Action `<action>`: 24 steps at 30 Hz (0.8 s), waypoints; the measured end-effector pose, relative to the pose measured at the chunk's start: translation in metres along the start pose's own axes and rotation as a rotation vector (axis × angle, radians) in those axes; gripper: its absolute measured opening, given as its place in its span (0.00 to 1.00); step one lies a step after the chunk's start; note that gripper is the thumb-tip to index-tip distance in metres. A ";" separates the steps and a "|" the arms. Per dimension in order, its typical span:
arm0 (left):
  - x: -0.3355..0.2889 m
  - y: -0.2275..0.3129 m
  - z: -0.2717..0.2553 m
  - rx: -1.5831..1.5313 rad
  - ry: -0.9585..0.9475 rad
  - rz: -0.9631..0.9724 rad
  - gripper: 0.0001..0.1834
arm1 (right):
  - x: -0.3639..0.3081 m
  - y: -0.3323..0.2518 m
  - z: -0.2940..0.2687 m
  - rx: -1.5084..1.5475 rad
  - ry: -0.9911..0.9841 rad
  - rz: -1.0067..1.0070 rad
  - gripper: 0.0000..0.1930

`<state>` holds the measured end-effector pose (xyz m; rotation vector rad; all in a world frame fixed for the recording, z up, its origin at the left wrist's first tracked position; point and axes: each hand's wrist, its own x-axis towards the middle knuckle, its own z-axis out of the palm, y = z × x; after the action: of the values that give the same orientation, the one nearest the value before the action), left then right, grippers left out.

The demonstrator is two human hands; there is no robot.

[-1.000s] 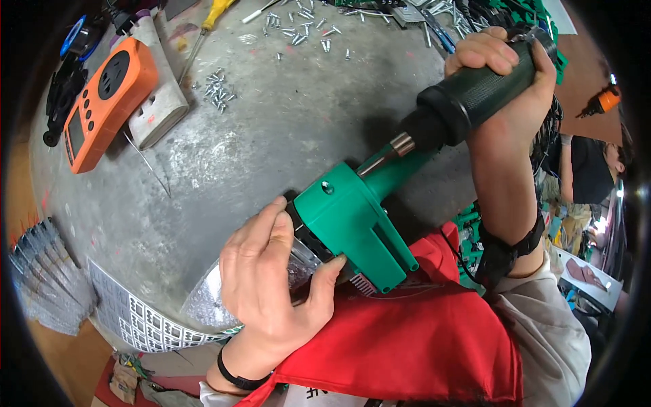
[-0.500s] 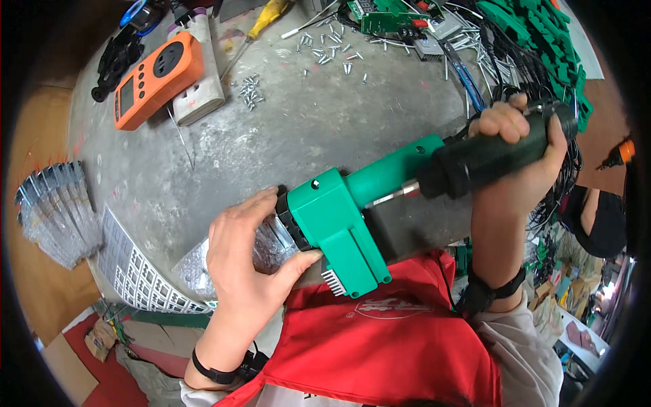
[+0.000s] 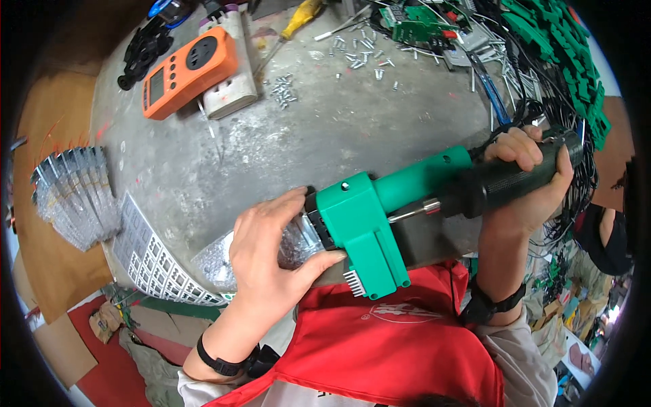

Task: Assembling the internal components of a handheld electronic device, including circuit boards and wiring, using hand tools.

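Observation:
A green plastic tool housing (image 3: 357, 210) with a tubular handle lies slantwise near the table's front edge. My left hand (image 3: 268, 247) curls round its black collar (image 3: 320, 227), fingers on the far side and thumb at the near side. A clear bubble-wrapped part (image 3: 293, 244) runs from the collar under my palm. In my right hand (image 3: 525, 180) is a black electric screwdriver (image 3: 485, 186), fingers wrapped round its body. Its metal bit (image 3: 410, 211) points left, with the tip at the housing's side below the handle; whether it touches a screw cannot be seen.
Loose screws (image 3: 363, 51) lie in piles at the back. An orange socket meter (image 3: 190, 71) rests on a power strip (image 3: 234, 95), near a yellow screwdriver (image 3: 298, 20). Green plastic parts (image 3: 563, 61) and cables heap at right. Bubble-wrapped parts (image 3: 78, 197) and a sticker sheet (image 3: 159, 261) lie left.
The whole view has shifted, so the table and its things appear farther right. Both hands keep their holds, and the screwdriver bit stays at much the same spot beside the housing.

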<state>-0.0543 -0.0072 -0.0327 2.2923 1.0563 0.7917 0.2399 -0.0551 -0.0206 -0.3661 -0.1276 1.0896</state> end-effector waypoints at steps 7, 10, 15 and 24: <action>0.001 -0.005 0.002 0.010 0.011 0.105 0.33 | 0.003 0.008 -0.003 0.052 -0.048 -0.004 0.18; 0.004 -0.003 0.003 -0.006 0.021 0.119 0.32 | 0.004 0.004 -0.002 0.031 -0.081 0.006 0.18; 0.004 -0.004 0.001 0.026 -0.018 0.119 0.34 | 0.007 0.002 -0.001 0.066 -0.146 0.039 0.17; 0.002 -0.003 -0.003 0.037 -0.044 0.109 0.33 | 0.014 0.002 0.022 -0.142 -0.084 0.051 0.21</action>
<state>-0.0569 -0.0031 -0.0319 2.4040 0.9412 0.7657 0.2389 -0.0368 -0.0014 -0.4532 -0.2726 1.1497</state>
